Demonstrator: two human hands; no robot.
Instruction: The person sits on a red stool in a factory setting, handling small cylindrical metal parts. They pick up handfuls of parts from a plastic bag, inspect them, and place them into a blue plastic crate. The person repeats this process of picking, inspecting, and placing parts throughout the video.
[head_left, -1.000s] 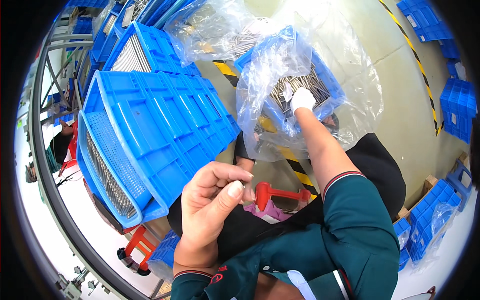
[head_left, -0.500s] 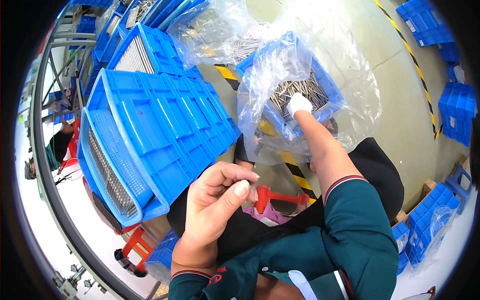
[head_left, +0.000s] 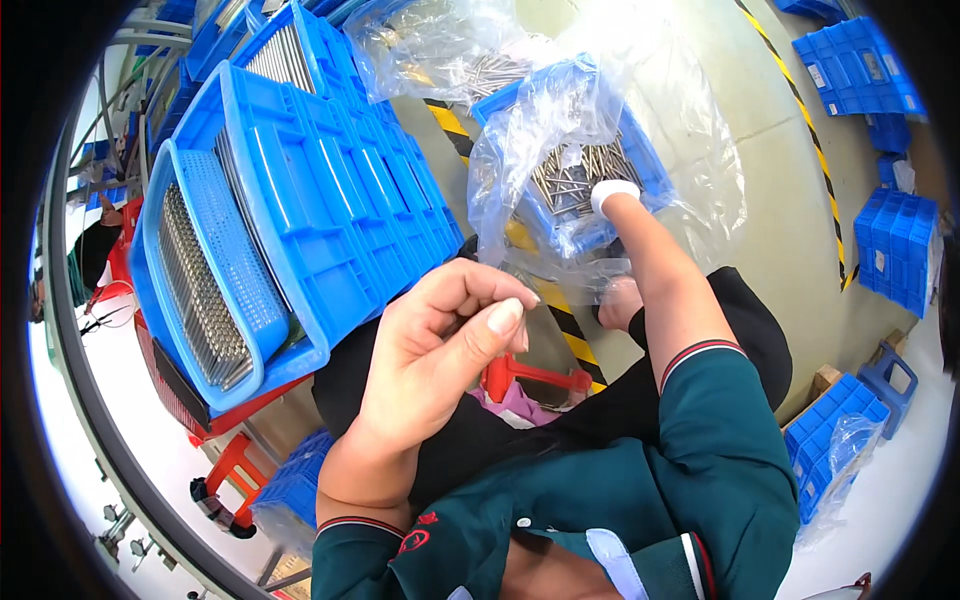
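Note:
My right hand (head_left: 615,192) wears a white glove and reaches into a blue bin (head_left: 652,170) on the floor. It touches the near right side of a heap of short metal rods (head_left: 572,178); its fingertips are hidden. A clear plastic bag (head_left: 505,185) lines the bin and spreads over its rim. My bare left hand (head_left: 435,350) is raised over my lap, fingers curled and thumb close to the forefinger, with nothing visible in it.
Large blue crates (head_left: 325,235) stand at the left. A perforated blue basket (head_left: 240,270) holds rows of metal rods. More rods (head_left: 492,75) lie on plastic behind the bin. A red stool (head_left: 545,377) is below my left hand; blue crates (head_left: 895,250) stand at the right.
My right hand has shifted from the middle of the rods to their near right side. The left hand stays raised, its fingers curled a little tighter. The whole view has shifted slightly.

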